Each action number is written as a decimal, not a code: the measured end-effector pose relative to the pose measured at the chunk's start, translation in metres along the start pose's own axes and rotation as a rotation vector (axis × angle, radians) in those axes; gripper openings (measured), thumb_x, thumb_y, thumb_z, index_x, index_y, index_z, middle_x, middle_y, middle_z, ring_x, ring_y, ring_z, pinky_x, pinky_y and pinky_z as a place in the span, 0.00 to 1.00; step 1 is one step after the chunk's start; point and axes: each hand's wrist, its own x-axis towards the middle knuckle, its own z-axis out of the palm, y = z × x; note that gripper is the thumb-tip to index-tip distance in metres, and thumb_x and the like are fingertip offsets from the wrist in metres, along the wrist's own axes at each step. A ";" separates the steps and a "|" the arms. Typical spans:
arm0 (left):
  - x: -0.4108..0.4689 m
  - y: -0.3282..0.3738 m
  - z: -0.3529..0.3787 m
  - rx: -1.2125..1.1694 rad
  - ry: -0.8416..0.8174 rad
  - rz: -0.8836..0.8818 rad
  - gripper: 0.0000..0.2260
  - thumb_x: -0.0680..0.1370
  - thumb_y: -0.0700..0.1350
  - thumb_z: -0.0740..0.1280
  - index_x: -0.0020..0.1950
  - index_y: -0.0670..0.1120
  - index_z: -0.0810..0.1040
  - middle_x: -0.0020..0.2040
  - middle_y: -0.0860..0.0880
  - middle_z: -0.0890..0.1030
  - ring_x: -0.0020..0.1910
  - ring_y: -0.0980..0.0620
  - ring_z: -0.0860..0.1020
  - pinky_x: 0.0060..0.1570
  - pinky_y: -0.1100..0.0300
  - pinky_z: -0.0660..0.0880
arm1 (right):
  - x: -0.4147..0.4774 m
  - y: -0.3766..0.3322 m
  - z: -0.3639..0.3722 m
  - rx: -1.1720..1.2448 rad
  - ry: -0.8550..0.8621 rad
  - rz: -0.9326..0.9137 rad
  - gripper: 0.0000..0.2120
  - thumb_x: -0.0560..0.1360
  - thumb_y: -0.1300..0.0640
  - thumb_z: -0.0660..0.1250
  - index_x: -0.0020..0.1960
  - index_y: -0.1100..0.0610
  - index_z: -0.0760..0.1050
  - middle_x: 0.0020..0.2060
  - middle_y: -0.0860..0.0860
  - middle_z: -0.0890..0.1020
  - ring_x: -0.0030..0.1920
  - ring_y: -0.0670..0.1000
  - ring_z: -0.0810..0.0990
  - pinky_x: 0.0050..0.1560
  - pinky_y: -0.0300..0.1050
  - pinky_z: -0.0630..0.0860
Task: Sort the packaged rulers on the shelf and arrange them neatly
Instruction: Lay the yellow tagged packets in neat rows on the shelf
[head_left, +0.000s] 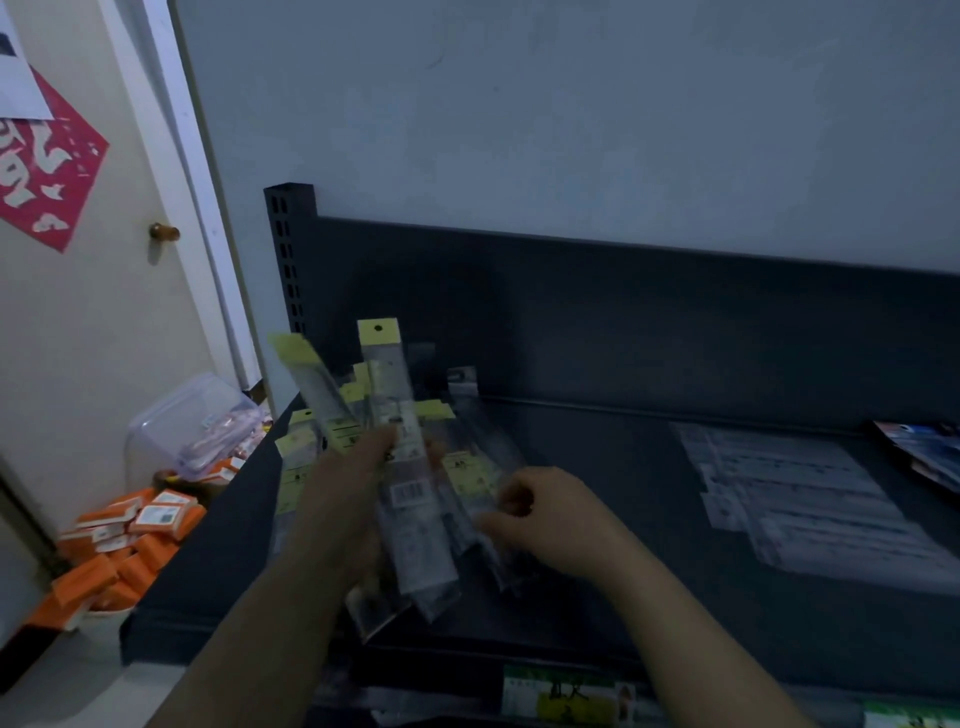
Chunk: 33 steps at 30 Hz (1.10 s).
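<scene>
A fan of packaged rulers (395, 415) is gripped upright by the left hand (348, 499) over the left end of the shelf (613, 457), and one package (470, 480) at the fan's right side is pinched by the curled fingers of the right hand (545, 514) just beside it. The sorting step is judged to be in hand: the pinched package should next be drawn out without the others being loosened, and laid straight with the flat row of packages (810, 499) lying well apart on the right of the shelf.
</scene>
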 end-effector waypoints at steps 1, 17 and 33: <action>0.000 0.003 -0.004 -0.026 0.016 -0.009 0.09 0.81 0.43 0.62 0.49 0.38 0.78 0.47 0.38 0.84 0.45 0.44 0.82 0.47 0.49 0.81 | -0.002 -0.004 0.005 -0.076 0.013 0.001 0.21 0.70 0.42 0.70 0.48 0.60 0.76 0.43 0.54 0.80 0.39 0.50 0.77 0.38 0.45 0.73; -0.002 -0.006 -0.001 0.057 -0.013 -0.069 0.11 0.77 0.44 0.68 0.38 0.42 0.73 0.31 0.46 0.70 0.28 0.50 0.70 0.33 0.55 0.75 | 0.007 0.006 -0.008 0.686 0.017 0.124 0.12 0.80 0.56 0.61 0.43 0.62 0.78 0.35 0.55 0.77 0.34 0.50 0.73 0.33 0.40 0.69; 0.005 0.003 -0.014 -0.098 -0.038 -0.139 0.10 0.81 0.40 0.60 0.40 0.43 0.69 0.30 0.46 0.70 0.29 0.49 0.67 0.37 0.51 0.72 | 0.004 -0.013 -0.007 -0.294 0.050 0.106 0.18 0.69 0.40 0.69 0.41 0.55 0.71 0.37 0.48 0.75 0.36 0.48 0.73 0.30 0.39 0.67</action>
